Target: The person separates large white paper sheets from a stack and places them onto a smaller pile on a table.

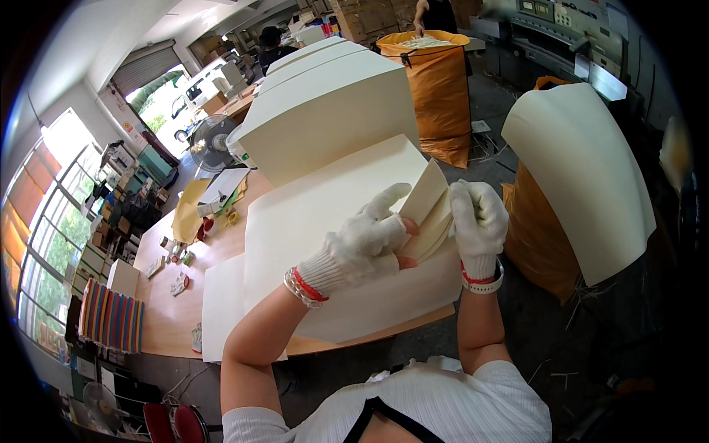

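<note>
My left hand (362, 247), in a white knit glove with bare fingertips showing, is at the left edge of a fanned bunch of cream paper sheets (432, 221), its fingers around them. My right hand (480, 221), gloved too, is closed at the bunch's right edge, where the sheets draw together; its fingertips are partly hidden. Beneath both hands lies a wide flat pile of large cream sheets (295, 221). One stiff leaf of the bunch stands up between my hands.
Tall stacks of cream paper (332, 107) rise behind the pile on the wooden table (166, 295). Orange sacks (443, 103) stand right, one under a large curved sheet (583, 177). A fan (213, 140), tape rolls and coloured stacks (111, 317) are left. Two other people are farther back.
</note>
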The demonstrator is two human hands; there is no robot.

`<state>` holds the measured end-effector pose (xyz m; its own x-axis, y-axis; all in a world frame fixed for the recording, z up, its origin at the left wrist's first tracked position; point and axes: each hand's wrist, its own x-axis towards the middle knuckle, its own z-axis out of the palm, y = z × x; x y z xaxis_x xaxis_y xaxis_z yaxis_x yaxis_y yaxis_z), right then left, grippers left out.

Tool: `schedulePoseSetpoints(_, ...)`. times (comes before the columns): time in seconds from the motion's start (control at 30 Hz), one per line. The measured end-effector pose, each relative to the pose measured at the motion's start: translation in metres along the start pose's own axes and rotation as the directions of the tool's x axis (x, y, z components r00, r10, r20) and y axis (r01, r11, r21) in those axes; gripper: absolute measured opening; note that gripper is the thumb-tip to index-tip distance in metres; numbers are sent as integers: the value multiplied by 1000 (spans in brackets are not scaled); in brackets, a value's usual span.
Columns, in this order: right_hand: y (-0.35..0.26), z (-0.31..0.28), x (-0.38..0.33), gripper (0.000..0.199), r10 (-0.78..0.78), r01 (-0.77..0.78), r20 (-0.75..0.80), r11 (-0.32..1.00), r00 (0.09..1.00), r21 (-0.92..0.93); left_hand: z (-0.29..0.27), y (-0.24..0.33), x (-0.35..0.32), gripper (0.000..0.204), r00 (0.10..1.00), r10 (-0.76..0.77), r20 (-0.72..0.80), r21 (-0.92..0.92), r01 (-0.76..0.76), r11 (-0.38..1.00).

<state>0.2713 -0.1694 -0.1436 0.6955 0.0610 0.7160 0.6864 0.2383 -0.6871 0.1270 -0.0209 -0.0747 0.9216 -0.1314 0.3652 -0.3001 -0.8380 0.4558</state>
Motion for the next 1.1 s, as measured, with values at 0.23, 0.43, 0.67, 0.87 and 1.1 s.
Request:
schedulePoseSetpoints(0.23,-1,0,0,15,-5,5,-8,1000,1000,-4,4,4,2,25,996,-90,-28,-5,89,996)
schedulePoseSetpoints(0.43,-12,-9,0,8,-333,303,-118,928,935,-216,3,5,-3,27,986,80,-143,197,-51,979)
schedulePoseSetpoints(0.67,-42,-7,-35,30,-199,448,648,860,735,-245,21,11,-23,37,972,193,-135,722,-37,691)
schedulePoseSetpoints(0.87,-33,-3,-43,31,-247,567,592,693,767,-446,9,15,-20,48,977,202,-71,674,-102,732)
schedulePoseSetpoints(1.1,-45,1,-37,26,-108,300,537,910,837,-285,-95,22,-42,54,862,-135,-489,225,275,935)
